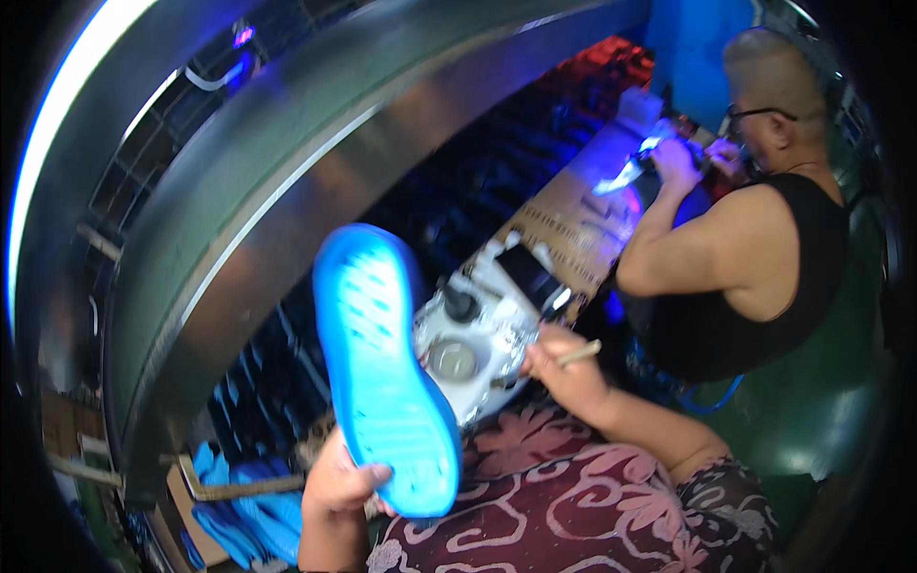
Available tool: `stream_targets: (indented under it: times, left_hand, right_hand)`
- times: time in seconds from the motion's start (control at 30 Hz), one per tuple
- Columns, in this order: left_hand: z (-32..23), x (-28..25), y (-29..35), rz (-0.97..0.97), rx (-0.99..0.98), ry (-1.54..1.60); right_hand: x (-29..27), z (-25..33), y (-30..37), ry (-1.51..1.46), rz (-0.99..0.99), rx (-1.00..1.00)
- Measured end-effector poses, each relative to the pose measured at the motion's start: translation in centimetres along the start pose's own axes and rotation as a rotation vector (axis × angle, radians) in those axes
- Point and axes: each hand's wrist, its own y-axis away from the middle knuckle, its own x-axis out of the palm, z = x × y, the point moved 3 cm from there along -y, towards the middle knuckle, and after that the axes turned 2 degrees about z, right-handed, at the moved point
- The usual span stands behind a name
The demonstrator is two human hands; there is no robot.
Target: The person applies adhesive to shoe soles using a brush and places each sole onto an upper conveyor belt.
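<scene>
Blue shoe sole (387, 382), bright and patterned, held in left hand (336, 479) and extending above it, pale stick (581, 352) clasped in right hand (564, 371).

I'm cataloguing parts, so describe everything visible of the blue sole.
The blue sole is one foot-shaped piece, smooth and rubbery-looking, with a raised rim around a paler, brightly lit face. Short marks pattern its upper part; lines show lower down. It is held in the air, its top leaning left, to the left of the round pot. The left hand holds its lower end, thumb on the near face. Its back is hidden.
</scene>
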Motion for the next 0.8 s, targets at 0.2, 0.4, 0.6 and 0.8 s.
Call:
stream_targets:
  times: [0.2, 0.4, 0.6, 0.8]
  left_hand:
    - [-5.6, 13.0, -20.3, 0.484, 0.043, -0.481]
    - [-17.2, 23.7, -45.9, 0.017, 0.281, 0.667]
    - [-10.5, 24.6, -32.2, 0.316, 0.499, 0.075]
    - [-0.8, 0.7, -16.2, -0.284, 0.100, -0.197]
  right_hand:
    - [-5.5, -3.5, 1.4, -0.079, -0.149, 0.268]
    - [-8.5, -4.6, 0.5, 0.010, -0.114, 0.262]
    - [-9.1, -6.0, 0.2, -0.062, -0.191, 0.234]
    - [-5.0, -5.6, -0.3, -0.292, -0.057, 0.315]
